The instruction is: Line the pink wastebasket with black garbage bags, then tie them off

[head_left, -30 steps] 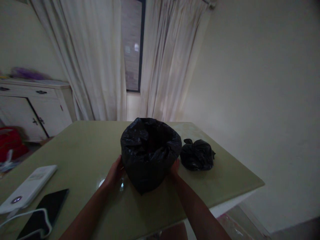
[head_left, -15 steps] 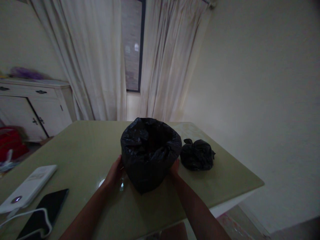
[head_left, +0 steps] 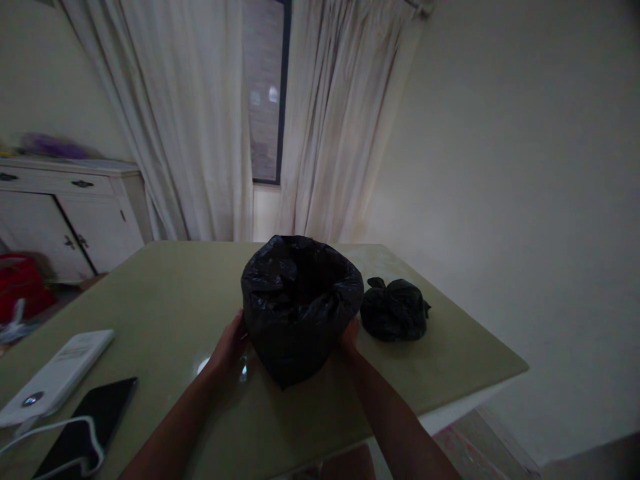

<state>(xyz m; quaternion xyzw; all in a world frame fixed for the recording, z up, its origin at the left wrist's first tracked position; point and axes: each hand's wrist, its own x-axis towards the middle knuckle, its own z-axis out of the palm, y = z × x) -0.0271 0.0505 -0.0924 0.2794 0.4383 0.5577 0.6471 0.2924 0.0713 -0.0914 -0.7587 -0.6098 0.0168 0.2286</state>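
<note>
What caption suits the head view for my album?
Left hand and right hand cup an open black plastic bag beside a bunched black bag.

Light dim. Pale curtains point(head_left: 190, 120) flank a narrow, dark-framed window point(head_left: 265, 93); plain pale wall point(head_left: 500, 167) at right. White cabinet point(head_left: 105, 223) with dark handles point(head_left: 83, 183) stands far left. Greenish, glossy table point(head_left: 190, 280) in foreground shows small bright reflections point(head_left: 244, 369)
</note>
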